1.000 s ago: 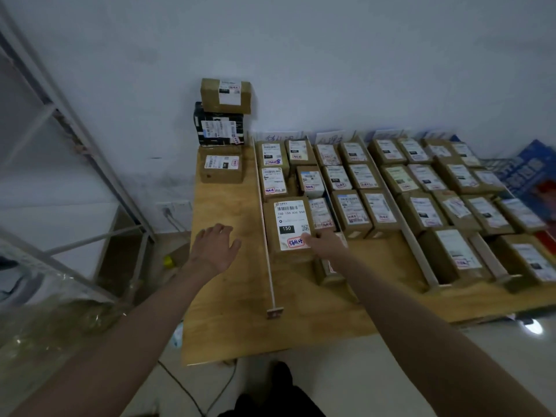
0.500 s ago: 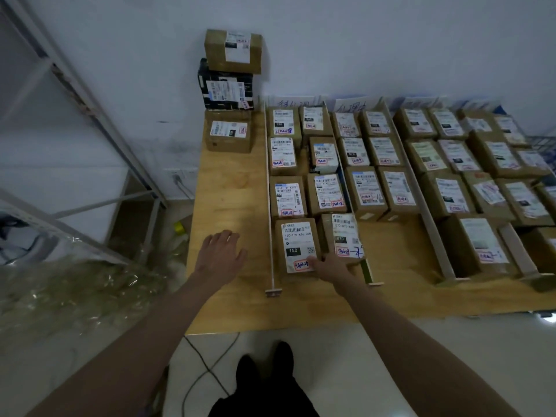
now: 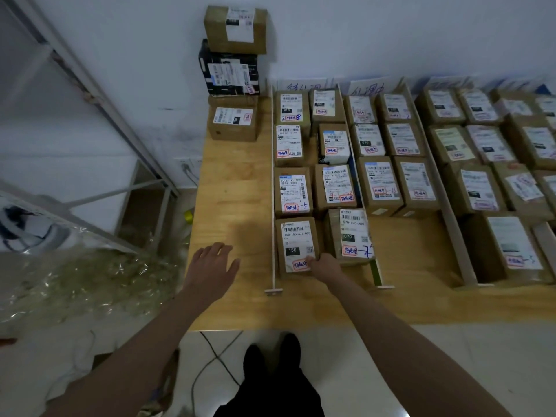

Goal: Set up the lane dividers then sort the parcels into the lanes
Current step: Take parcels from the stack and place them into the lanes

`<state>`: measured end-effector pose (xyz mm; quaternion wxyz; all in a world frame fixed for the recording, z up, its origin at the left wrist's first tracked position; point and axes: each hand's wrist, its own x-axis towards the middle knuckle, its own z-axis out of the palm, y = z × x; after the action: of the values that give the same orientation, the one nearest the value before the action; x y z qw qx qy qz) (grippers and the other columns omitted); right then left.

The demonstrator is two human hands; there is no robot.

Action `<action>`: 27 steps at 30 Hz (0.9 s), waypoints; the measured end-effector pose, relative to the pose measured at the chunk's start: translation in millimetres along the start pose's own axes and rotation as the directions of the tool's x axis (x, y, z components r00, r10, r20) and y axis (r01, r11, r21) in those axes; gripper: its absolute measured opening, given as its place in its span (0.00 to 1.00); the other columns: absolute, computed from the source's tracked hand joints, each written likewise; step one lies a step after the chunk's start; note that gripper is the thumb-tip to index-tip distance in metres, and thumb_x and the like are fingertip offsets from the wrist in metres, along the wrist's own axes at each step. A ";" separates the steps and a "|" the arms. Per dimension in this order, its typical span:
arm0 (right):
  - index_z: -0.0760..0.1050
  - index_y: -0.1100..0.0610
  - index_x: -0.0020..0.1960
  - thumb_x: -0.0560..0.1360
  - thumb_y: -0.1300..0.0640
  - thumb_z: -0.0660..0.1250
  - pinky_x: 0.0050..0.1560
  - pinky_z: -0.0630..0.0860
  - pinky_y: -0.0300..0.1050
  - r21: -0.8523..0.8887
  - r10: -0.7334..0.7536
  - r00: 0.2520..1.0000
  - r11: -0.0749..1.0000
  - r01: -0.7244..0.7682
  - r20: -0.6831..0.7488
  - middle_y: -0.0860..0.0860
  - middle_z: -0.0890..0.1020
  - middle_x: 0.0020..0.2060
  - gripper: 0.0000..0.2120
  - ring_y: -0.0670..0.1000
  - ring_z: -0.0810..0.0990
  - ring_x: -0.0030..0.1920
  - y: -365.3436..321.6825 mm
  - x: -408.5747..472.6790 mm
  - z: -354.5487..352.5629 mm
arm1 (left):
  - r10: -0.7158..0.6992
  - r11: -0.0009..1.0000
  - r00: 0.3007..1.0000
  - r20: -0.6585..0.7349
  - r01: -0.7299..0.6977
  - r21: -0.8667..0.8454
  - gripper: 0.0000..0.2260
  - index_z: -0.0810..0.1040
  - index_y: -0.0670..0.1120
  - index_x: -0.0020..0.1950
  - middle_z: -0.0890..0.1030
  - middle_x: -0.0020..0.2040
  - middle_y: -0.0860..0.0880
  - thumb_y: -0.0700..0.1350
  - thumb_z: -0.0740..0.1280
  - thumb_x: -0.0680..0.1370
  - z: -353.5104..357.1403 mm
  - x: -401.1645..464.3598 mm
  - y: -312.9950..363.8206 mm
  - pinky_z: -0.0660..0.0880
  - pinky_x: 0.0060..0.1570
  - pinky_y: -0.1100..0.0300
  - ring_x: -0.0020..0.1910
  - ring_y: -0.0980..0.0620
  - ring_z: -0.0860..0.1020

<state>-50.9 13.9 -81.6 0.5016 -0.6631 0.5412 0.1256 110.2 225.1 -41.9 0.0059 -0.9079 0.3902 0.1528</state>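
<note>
Parcels already fill most of the lanes on the wooden table (image 3: 234, 188), packed in rows between the upright lane dividers (image 3: 273, 188), so the dividers look set up and the sorting appears well advanced. The right hand (image 3: 326, 266) rests on the near end of the parcel marked 150 (image 3: 296, 245), its fingers curled at the near corner; whether they truly grip it or only push cannot be told. That parcel sits at the front of the leftmost lane, just beside the parcel marked 070 (image 3: 350, 236). The left hand (image 3: 215, 266) hovers open, fingers relaxed, over bare table to the left of the first divider.

What seems left is a stack of three parcels (image 3: 233, 73) standing outside the lanes at the far left corner against the wall. Nothing blocks the reach to them. A metal rack (image 3: 90, 94) and crumpled plastic wrap (image 3: 90, 275) lie left of the table, and a cable (image 3: 216, 353) trails on the floor near the person's feet, a possible snag.
</note>
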 end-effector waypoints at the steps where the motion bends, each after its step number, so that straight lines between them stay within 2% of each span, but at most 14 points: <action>1: 0.75 0.64 0.59 0.83 0.51 0.61 0.50 0.77 0.47 -0.004 -0.003 1.000 1.000 0.003 -0.008 0.59 0.81 0.55 0.16 0.54 0.79 0.51 -0.1 0.4 -0.1 | -0.005 1.000 1.000 0.004 0.005 0.004 0.21 0.70 0.48 0.73 0.72 0.71 0.49 0.56 0.57 0.83 -0.7 -0.6 1.5 0.63 0.71 0.51 0.69 0.47 0.70; 5: 0.76 0.64 0.58 0.83 0.51 0.60 0.49 0.78 0.45 -0.017 -0.035 0.999 0.999 0.035 -0.016 0.58 0.82 0.54 0.16 0.54 0.80 0.51 -4.7 -4.4 -3.9 | -0.004 1.000 1.000 0.009 0.004 0.010 0.22 0.70 0.48 0.73 0.72 0.71 0.49 0.56 0.56 0.83 -4.4 -4.5 8.0 0.62 0.71 0.51 0.70 0.48 0.70; 7: 0.76 0.65 0.57 0.83 0.52 0.61 0.51 0.80 0.46 -0.073 -0.070 0.997 0.995 0.068 -0.018 0.59 0.83 0.54 0.16 0.55 0.82 0.53 -9.6 -9.2 -11.4 | 0.006 1.000 1.000 0.016 -0.006 0.031 0.22 0.69 0.48 0.73 0.72 0.71 0.49 0.57 0.55 0.83 -9.0 -5.2 10.2 0.63 0.70 0.51 0.69 0.48 0.70; 9: 0.77 0.67 0.56 0.82 0.55 0.62 0.52 0.81 0.48 -0.157 -0.116 0.993 0.981 0.114 -0.003 0.60 0.83 0.53 0.15 0.55 0.82 0.50 -15.7 -14.0 -22.3 | 0.001 0.999 1.000 0.019 -0.002 0.040 0.22 0.69 0.48 0.73 0.72 0.71 0.48 0.57 0.55 0.83 -17.1 -2.3 12.2 0.63 0.70 0.51 0.69 0.47 0.70; 12: 0.77 0.63 0.52 0.81 0.55 0.64 0.40 0.77 0.41 -0.288 -0.214 0.977 0.936 0.202 -0.009 0.58 0.83 0.46 0.11 0.50 0.78 0.39 -30.3 -23.5 -43.6 | -0.024 0.998 1.000 0.003 0.024 0.058 0.23 0.69 0.48 0.74 0.70 0.72 0.47 0.57 0.54 0.83 -35.9 8.2 16.9 0.63 0.70 0.50 0.70 0.46 0.69; 13: 0.77 0.62 0.50 0.80 0.54 0.64 0.39 0.76 0.40 -0.314 -0.266 0.963 0.918 0.243 -0.031 0.57 0.82 0.44 0.10 0.49 0.78 0.38 -36.8 -26.5 -50.8 | -0.029 0.997 1.000 -0.006 0.030 0.069 0.23 0.68 0.48 0.74 0.70 0.73 0.47 0.58 0.54 0.83 -43.8 12.8 18.3 0.63 0.71 0.50 0.71 0.46 0.69; 15: 0.75 0.59 0.51 0.80 0.54 0.64 0.43 0.78 0.44 -0.379 -0.372 0.925 0.869 0.318 -0.079 0.54 0.81 0.44 0.08 0.51 0.80 0.42 -53.3 -33.5 -64.1 | -0.026 0.996 0.999 -0.035 0.029 0.081 0.23 0.68 0.48 0.74 0.69 0.73 0.47 0.58 0.54 0.83 -61.7 22.1 20.2 0.62 0.71 0.49 0.71 0.45 0.68; 21: 0.70 0.60 0.66 0.81 0.52 0.60 0.62 0.74 0.55 -0.664 -0.654 0.744 0.617 0.423 -0.134 0.58 0.73 0.64 0.17 0.59 0.72 0.65 -114.5 -55.1 -86.4 | -0.040 0.994 0.982 -0.184 0.058 0.097 0.23 0.69 0.47 0.73 0.71 0.72 0.46 0.58 0.54 0.83 -115.3 33.9 15.1 0.63 0.69 0.48 0.70 0.44 0.69; 24: 0.67 0.57 0.70 0.81 0.51 0.60 0.68 0.69 0.55 -0.730 -0.749 0.653 0.509 0.456 -0.114 0.56 0.70 0.69 0.20 0.57 0.69 0.69 -141.4 -58.4 -86.6 | -0.078 0.992 0.969 -0.233 0.097 0.074 0.23 0.69 0.48 0.73 0.71 0.72 0.46 0.58 0.55 0.82 -131.5 36.5 2.9 0.62 0.71 0.48 0.70 0.45 0.69; 27: 0.64 0.56 0.74 0.81 0.51 0.59 0.71 0.65 0.54 -0.739 -0.781 0.618 0.467 0.485 -0.088 0.55 0.69 0.71 0.23 0.57 0.67 0.71 -165.3 -54.0 -82.2 | -0.103 0.992 0.961 -0.257 0.120 0.050 0.22 0.69 0.47 0.73 0.72 0.71 0.47 0.57 0.56 0.82 -139.8 40.3 -12.8 0.63 0.71 0.48 0.69 0.45 0.70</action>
<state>37.0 -34.8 82.5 0.1182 -0.9578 0.2589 -0.0403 183.5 187.4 78.5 -0.0061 -0.9399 0.3407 0.0220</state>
